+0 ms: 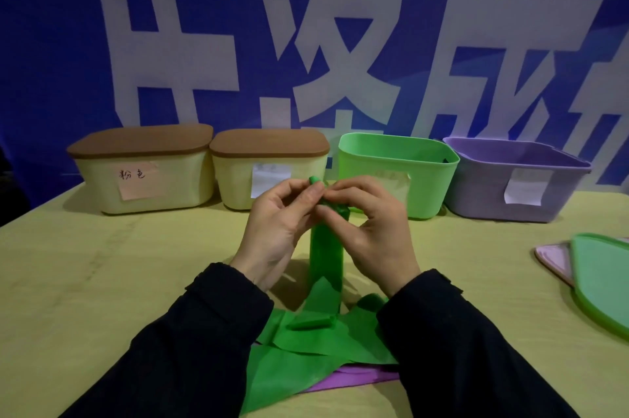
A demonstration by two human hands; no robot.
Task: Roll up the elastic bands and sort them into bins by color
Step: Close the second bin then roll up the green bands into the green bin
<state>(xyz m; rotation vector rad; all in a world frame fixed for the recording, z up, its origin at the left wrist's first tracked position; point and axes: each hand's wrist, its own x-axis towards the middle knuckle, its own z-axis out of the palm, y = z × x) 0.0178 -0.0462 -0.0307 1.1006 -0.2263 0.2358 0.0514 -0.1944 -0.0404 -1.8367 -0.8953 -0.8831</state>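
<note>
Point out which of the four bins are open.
The green plastic bin and the purple plastic bin, at the right; the two cream bins carry brown lids.

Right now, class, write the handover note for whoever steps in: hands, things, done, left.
Left hand and right hand both pinch the top of a green band, part rolled, its tail hanging to the table.
More green bands and a purple band lie loose near the sleeves.
Green bin and purple bin are open; two cream bins stay lidded.
Left: finish rolling, drop in green bin, then the rest.
</note>
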